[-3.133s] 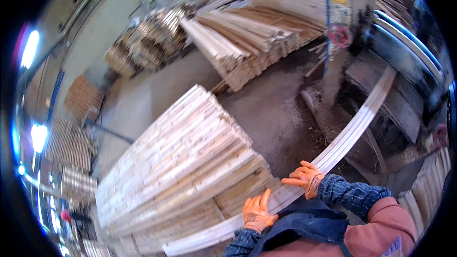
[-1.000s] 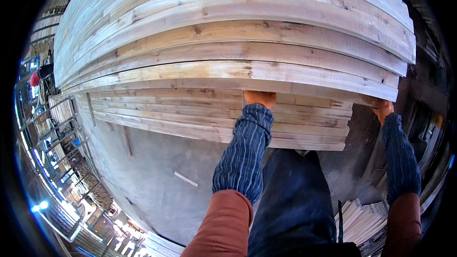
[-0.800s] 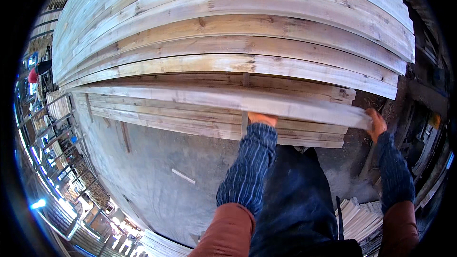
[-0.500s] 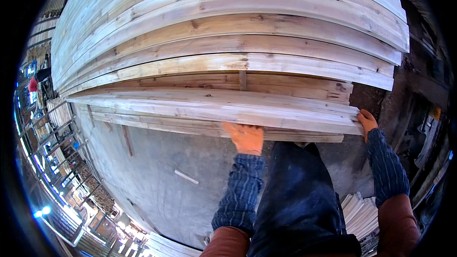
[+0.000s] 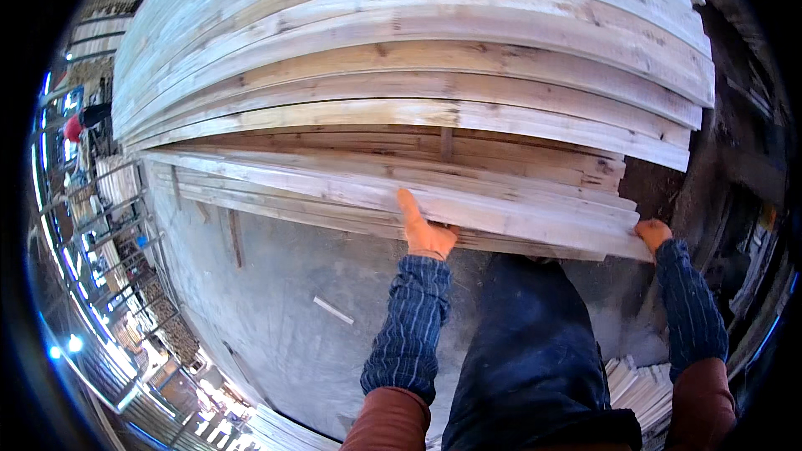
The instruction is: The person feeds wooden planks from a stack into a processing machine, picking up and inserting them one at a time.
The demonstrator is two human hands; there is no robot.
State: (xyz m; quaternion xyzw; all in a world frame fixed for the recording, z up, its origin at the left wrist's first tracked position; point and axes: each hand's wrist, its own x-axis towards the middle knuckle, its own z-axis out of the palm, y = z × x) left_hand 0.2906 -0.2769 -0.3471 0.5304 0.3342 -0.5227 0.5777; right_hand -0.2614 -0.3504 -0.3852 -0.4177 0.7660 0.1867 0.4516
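A long pale wooden board lies crosswise in front of me, along the near side of a large stack. My left hand holds its near edge around the middle, thumb on top and the other fingers curled underneath, mostly hidden. At the board's right end, my right hand is closed on the corner. Other boards lie lower, just under and beside the held one. Behind it, a dark gap shows a lower layer of boards with a short upright wooden piece.
The wide stack of planks fills the far side, its right ends stepped. Grey floor spreads at the left, with a small pale stick on it. More strips lie by my legs at right. A person in red is far left.
My left hand has closed around the board's near edge, thumb now on top. The board's right end has shifted slightly nearer to me, with my right hand on it. The view has turned slightly.
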